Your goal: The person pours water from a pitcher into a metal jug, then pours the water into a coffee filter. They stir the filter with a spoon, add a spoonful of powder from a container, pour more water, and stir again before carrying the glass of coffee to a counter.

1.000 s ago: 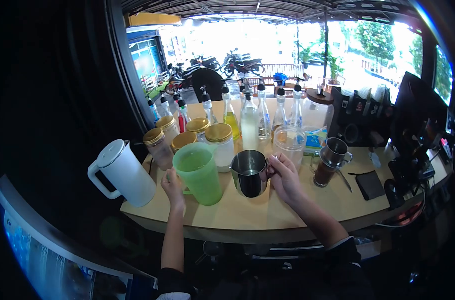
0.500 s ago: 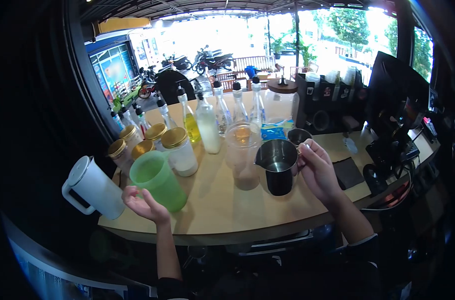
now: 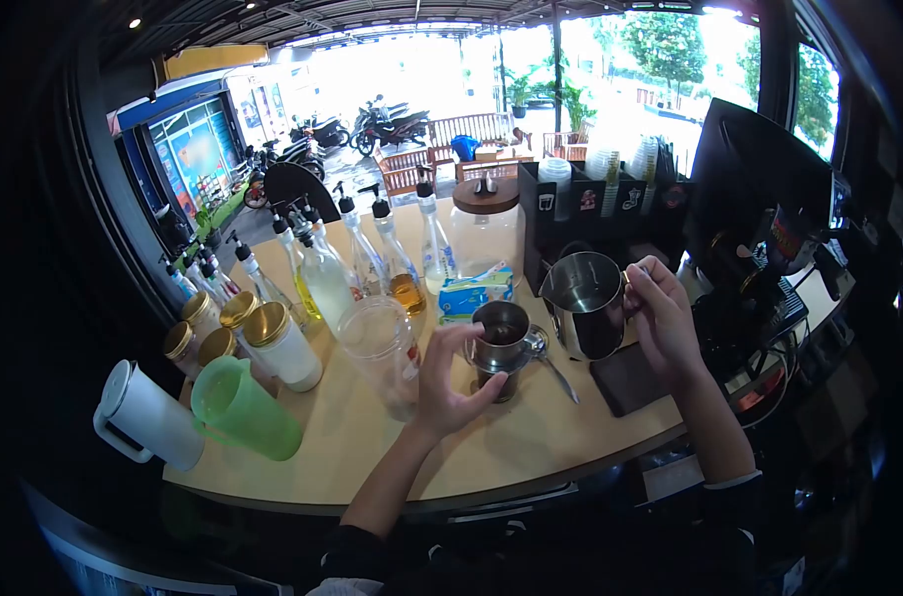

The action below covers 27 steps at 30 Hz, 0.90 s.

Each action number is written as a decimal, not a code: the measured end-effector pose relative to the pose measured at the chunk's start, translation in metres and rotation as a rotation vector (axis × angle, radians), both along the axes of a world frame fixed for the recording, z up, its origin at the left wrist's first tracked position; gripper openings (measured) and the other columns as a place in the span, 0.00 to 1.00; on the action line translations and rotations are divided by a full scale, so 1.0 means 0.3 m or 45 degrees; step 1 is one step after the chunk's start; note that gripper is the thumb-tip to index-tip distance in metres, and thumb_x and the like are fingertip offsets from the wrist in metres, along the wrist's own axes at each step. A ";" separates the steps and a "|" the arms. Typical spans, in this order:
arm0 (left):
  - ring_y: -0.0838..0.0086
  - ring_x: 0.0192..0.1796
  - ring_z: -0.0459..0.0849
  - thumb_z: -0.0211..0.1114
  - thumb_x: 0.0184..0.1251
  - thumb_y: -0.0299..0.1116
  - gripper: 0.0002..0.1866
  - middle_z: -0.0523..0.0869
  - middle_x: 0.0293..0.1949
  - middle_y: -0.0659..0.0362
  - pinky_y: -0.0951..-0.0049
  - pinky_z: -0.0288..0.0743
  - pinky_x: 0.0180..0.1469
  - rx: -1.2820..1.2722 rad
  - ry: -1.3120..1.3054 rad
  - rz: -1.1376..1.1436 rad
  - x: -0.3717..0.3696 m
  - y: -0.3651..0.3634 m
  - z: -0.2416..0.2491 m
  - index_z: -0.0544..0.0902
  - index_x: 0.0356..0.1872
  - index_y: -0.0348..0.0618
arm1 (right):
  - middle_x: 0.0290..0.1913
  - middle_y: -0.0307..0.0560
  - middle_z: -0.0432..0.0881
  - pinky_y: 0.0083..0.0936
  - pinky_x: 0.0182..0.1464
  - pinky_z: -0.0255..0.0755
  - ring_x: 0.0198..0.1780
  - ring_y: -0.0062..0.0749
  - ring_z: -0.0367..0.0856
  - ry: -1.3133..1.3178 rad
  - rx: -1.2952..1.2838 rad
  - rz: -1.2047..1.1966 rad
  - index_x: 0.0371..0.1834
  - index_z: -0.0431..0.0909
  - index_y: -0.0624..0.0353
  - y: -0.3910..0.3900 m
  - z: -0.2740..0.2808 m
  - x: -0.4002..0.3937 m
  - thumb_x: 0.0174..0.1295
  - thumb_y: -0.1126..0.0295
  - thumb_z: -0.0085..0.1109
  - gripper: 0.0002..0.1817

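Note:
My right hand (image 3: pixel 662 316) grips the handle of a steel milk pitcher (image 3: pixel 588 333), raised over the right part of the counter with its mouth facing up. My left hand (image 3: pixel 445 382) is open, thumb and fingers spread in a curve at the near left side of a metal drip coffee filter (image 3: pixel 503 326). That filter has a wide brim and sits on a small cup (image 3: pixel 501 387), partly covered by my thumb. A spoon (image 3: pixel 558 368) lies just right of it. Left of my hand stands a tall clear plastic cup (image 3: pixel 380 348).
A green jug (image 3: pixel 248 412) and a white lidded jug (image 3: pixel 151 417) stand at the left edge. Gold-lidded jars (image 3: pixel 282 348) and several pump bottles (image 3: pixel 362 238) line the back left. Behind the filter are a tissue pack (image 3: pixel 476 293) and glass jar (image 3: pixel 486 238); a monitor (image 3: pixel 764 179) stands right.
My left hand has moved right, from beside the green jug to the drip filter. The pitcher in my right hand has shifted right relative to the counter, and the view has turned rightward.

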<state>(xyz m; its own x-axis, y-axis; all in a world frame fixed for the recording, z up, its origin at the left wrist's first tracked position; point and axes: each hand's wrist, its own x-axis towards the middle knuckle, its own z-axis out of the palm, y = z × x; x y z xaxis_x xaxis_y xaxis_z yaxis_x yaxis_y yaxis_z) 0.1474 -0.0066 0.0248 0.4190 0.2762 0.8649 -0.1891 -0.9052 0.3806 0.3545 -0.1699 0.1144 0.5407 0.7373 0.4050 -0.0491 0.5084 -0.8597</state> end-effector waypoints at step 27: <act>0.66 0.56 0.80 0.81 0.37 0.44 0.42 0.82 0.51 0.52 0.66 0.69 0.62 -0.615 0.089 -0.104 0.146 0.115 -0.175 0.74 0.57 0.36 | 0.27 0.32 0.76 0.09 0.32 0.65 0.29 0.07 0.71 -0.263 -0.148 0.166 0.28 0.70 0.57 0.277 -0.057 0.166 0.64 0.73 0.60 0.09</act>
